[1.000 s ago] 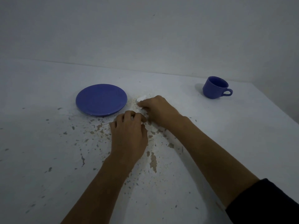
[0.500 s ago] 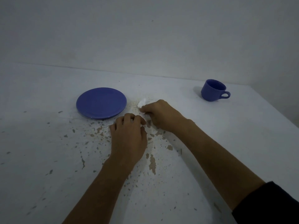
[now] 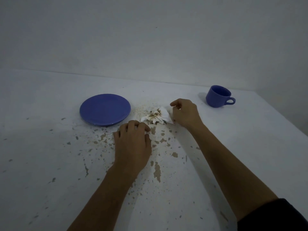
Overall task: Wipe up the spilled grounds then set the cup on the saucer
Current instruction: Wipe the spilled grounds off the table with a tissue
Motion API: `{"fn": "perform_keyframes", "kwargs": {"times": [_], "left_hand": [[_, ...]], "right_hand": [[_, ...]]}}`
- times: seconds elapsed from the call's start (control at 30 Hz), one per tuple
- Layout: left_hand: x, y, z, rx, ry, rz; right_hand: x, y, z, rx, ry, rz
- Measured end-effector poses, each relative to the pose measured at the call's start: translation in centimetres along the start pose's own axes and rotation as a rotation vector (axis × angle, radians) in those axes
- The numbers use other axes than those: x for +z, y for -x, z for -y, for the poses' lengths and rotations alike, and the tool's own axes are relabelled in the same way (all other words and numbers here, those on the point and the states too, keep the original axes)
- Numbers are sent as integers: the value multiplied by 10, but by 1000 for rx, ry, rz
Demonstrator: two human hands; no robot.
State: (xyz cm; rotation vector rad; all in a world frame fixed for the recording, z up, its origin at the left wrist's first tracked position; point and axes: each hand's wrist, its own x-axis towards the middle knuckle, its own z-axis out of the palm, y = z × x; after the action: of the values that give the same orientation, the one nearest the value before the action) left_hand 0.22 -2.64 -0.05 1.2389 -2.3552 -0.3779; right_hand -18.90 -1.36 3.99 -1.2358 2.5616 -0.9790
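A crumpled white tissue [image 3: 156, 116], stained brown, lies on the white table [image 3: 250, 147] just right of the blue saucer [image 3: 105, 109]. My right hand [image 3: 185, 114] is at the tissue's right edge, fingers curled onto its corner and thumb raised. Brown coffee grounds [image 3: 156, 170] are scattered around and in front of the tissue. My left hand [image 3: 133, 145] rests palm down on the table below the saucer with its fingers curled and nothing in it. The blue cup [image 3: 217, 96] stands upright at the far right, handle pointing right, apart from both hands.
A plain white wall [image 3: 150, 39] rises behind the table. The table's right edge [image 3: 286, 117] runs diagonally past the cup. Grey flecks [image 3: 68, 143] dot the table's left part.
My right hand has shifted right off the tissue, which now shows with its stained side up. My left hand stays in place. The view has tilted slightly.
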Motion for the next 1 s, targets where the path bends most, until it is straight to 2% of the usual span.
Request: {"fn": "perform_keyframes", "kwargs": {"times": [0.07,0.13,0.2,0.3,0.4,0.6,0.73,0.87,0.93,1.0], "left_hand": [[0,0,0,1,-1,-5],[0,0,0,6,-9,-13],[1,0,0,7,-18,-22],[4,0,1,-1,-48,-11],[5,0,1,9,-50,-18],[4,1,1,5,-8,-32],[3,1,0,15,-5,-43],[3,2,0,15,-13,-39],[4,2,0,11,-15,-34],[4,1,0,1,-15,-28]], "right_hand": [[-1,3,2,-71,-4,-69],[2,14,10,-249,18,-136],[14,25,17,-390,89,-106],[40,34,26,-369,234,26],[51,35,27,-388,371,26],[29,32,6,-518,353,-3],[14,12,-16,-331,246,-74],[30,-16,-2,-145,144,-141],[48,-18,13,-154,183,-120],[60,-8,25,-237,261,-41]]}}
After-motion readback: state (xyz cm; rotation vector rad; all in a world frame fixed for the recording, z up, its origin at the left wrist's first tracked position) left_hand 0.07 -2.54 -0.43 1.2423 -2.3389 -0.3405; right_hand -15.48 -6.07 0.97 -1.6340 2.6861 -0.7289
